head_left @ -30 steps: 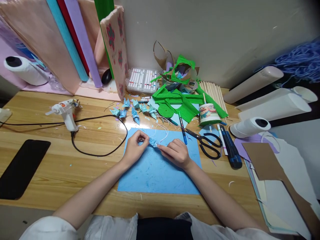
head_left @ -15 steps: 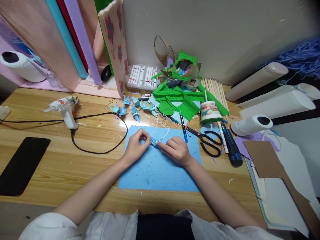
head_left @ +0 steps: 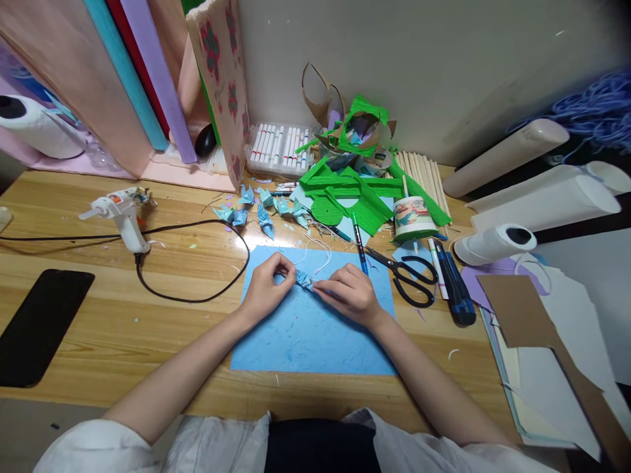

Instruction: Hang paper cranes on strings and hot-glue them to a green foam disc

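Beneath the grip and out to every side runs a wood-grain tabletop (head_left: 118, 328). Directly under the grip lies a light blue paper sheet (head_left: 305, 345), flat, with darker marks on its surface. Beyond the grip, to the right: green crepe paper (head_left: 367, 205), heaped. Well left of it: a black smartphone (head_left: 44, 325), flat. Left hand (head_left: 266, 286): thumb and index finger pinched with almost no gap on one end of a swirl-patterned paper piece (head_left: 302, 278). Right hand (head_left: 352, 295): fingers extended together, tips at the piece's other end; whether they pinch it cannot be determined. Left of the grip, a white hot glue gun (head_left: 124, 220); to the right, black-handled scissors (head_left: 393, 265). Just beyond the right hand, a marker pen (head_left: 359, 244). Beyond the left hand, several origami figures (head_left: 265, 222). Patterned piece: blue, small, spanning between the hands over the sheet.
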The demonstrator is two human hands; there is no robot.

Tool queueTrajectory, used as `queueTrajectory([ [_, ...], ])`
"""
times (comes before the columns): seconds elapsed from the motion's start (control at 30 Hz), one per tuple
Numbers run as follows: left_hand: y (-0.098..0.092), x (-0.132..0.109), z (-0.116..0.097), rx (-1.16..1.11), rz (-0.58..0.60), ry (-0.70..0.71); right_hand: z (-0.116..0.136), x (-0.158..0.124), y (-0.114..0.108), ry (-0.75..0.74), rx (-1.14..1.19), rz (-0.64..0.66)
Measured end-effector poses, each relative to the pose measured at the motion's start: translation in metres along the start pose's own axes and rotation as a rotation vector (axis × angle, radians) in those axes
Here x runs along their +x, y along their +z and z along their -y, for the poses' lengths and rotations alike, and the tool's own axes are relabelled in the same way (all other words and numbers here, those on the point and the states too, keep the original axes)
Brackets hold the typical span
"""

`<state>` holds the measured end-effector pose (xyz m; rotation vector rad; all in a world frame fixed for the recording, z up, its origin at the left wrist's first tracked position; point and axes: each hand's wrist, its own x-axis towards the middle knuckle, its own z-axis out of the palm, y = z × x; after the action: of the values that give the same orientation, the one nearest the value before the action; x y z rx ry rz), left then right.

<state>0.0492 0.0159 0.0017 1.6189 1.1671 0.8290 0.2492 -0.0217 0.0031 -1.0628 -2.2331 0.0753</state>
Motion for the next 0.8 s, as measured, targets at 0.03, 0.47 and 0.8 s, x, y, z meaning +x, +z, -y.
queueTrajectory([
  [0.03, 0.000, 0.000, 0.000, 0.000, -0.001, 0.001, 0.000, 0.001, -0.004, 0.017, 0.038, -0.001],
  [0.47, 0.001, -0.001, -0.001, -0.018, -0.007, 0.007, -0.008, 0.061, -0.020, -0.299, -0.126, 0.415],
  [0.8, 0.000, 0.000, 0.000, -0.010, -0.004, 0.015, -0.008, 0.067, -0.025, -0.336, -0.130, 0.496],
])
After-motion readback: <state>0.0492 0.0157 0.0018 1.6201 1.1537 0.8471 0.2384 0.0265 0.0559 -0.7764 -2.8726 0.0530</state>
